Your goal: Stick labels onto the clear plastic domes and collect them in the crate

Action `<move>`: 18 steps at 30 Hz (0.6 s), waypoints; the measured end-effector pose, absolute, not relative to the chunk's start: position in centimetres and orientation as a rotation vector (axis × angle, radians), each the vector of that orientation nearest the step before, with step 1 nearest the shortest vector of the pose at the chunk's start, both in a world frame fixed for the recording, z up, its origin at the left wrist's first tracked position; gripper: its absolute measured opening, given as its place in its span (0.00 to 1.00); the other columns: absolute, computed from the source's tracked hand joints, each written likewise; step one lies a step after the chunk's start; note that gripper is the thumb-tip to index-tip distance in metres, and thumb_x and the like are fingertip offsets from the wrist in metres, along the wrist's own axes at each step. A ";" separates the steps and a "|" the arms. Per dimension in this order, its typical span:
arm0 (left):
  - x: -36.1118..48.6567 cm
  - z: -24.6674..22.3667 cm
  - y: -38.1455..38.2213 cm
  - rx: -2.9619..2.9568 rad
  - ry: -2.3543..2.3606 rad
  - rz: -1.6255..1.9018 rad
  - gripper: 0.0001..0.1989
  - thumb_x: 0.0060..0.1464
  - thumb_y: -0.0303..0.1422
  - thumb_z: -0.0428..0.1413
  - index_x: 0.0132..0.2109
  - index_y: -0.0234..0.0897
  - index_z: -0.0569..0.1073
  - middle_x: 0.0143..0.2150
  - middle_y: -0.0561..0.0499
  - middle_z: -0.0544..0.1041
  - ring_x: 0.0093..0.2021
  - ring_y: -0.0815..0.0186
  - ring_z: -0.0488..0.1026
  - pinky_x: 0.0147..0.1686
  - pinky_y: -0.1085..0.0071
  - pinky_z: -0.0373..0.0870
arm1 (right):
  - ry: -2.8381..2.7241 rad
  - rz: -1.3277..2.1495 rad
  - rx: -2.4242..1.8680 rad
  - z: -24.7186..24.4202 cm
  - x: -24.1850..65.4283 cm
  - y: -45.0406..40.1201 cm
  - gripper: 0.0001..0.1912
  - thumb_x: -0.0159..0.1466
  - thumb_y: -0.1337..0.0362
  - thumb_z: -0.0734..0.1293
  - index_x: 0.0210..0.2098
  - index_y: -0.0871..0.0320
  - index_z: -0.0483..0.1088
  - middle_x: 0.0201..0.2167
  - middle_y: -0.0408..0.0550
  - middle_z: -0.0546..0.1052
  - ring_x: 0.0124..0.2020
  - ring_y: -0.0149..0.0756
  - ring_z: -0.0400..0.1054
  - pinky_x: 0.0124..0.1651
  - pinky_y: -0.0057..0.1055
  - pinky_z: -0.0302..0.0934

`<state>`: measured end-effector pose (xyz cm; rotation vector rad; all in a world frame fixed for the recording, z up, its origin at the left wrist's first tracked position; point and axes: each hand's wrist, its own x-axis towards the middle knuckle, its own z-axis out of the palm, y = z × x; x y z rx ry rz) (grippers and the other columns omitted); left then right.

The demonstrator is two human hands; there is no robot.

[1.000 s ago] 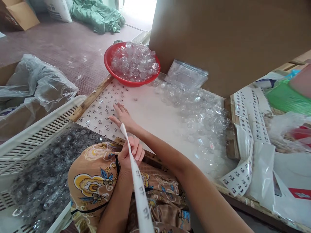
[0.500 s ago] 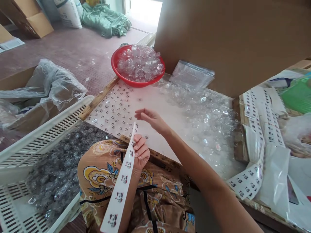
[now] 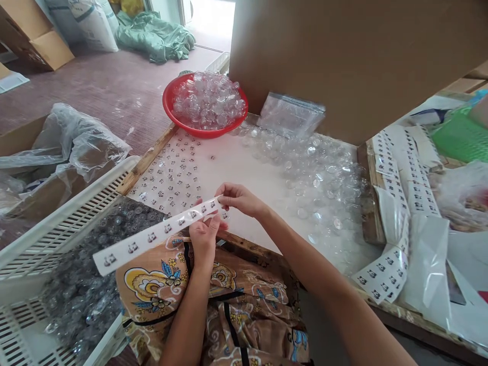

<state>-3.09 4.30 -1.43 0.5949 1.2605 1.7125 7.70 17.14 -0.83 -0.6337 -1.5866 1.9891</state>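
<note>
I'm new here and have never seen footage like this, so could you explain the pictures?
There is no machine: a person works with bare hands. Every picture comes from one camera worn on the head, looking forward and down. The right hand pinches one end of a white printed strip; the left hand supports it near that end. On the white work surface, small printed figures lie at left and clear round pieces at right. Behind stands a red bowl heaped with more.
</note>
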 end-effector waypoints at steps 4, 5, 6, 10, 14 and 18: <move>-3.0 -2.0 4.7 0.532 1.516 1.782 0.20 0.55 0.44 0.61 0.47 0.32 0.76 0.25 0.52 0.79 0.23 0.66 0.77 0.27 0.70 0.76 | -1.819 1.662 -0.777 -1.0 8.0 15.9 0.09 0.60 0.58 0.71 0.35 0.56 0.69 0.23 0.38 0.69 0.24 0.28 0.63 0.29 0.27 0.60; -2.9 -2.1 4.8 0.510 1.555 1.781 0.20 0.54 0.44 0.61 0.46 0.32 0.77 0.24 0.51 0.79 0.22 0.65 0.78 0.27 0.70 0.77 | -1.887 1.508 -0.822 -0.9 8.0 15.3 0.07 0.61 0.61 0.70 0.34 0.56 0.69 0.23 0.38 0.70 0.24 0.29 0.64 0.29 0.28 0.60; -2.9 -2.1 4.9 0.499 1.578 1.773 0.20 0.54 0.45 0.61 0.45 0.31 0.77 0.24 0.51 0.79 0.22 0.64 0.78 0.27 0.69 0.77 | -1.954 1.339 -0.853 -0.7 8.1 14.8 0.04 0.62 0.63 0.68 0.34 0.56 0.69 0.25 0.40 0.71 0.26 0.29 0.65 0.31 0.28 0.61; -2.8 -2.1 4.9 0.526 1.603 1.740 0.20 0.53 0.43 0.62 0.44 0.30 0.78 0.22 0.51 0.78 0.22 0.64 0.78 0.27 0.69 0.77 | -2.087 0.810 -0.824 0.5 9.1 12.9 0.07 0.66 0.68 0.63 0.32 0.55 0.70 0.39 0.50 0.76 0.41 0.36 0.70 0.44 0.34 0.66; -2.7 -2.2 4.8 0.545 1.546 1.770 0.17 0.52 0.41 0.63 0.43 0.31 0.78 0.23 0.53 0.78 0.21 0.67 0.76 0.25 0.72 0.76 | -1.758 0.772 -1.037 1.1 13.3 12.4 0.05 0.63 0.63 0.67 0.31 0.54 0.69 0.37 0.48 0.74 0.40 0.36 0.70 0.41 0.34 0.67; -2.6 -2.2 4.6 0.597 1.478 1.785 0.12 0.53 0.37 0.63 0.41 0.32 0.79 0.24 0.53 0.78 0.21 0.70 0.75 0.25 0.75 0.74 | -1.319 0.992 -1.371 -0.3 18.8 11.2 0.10 0.58 0.57 0.70 0.30 0.55 0.67 0.23 0.40 0.69 0.25 0.30 0.63 0.28 0.28 0.61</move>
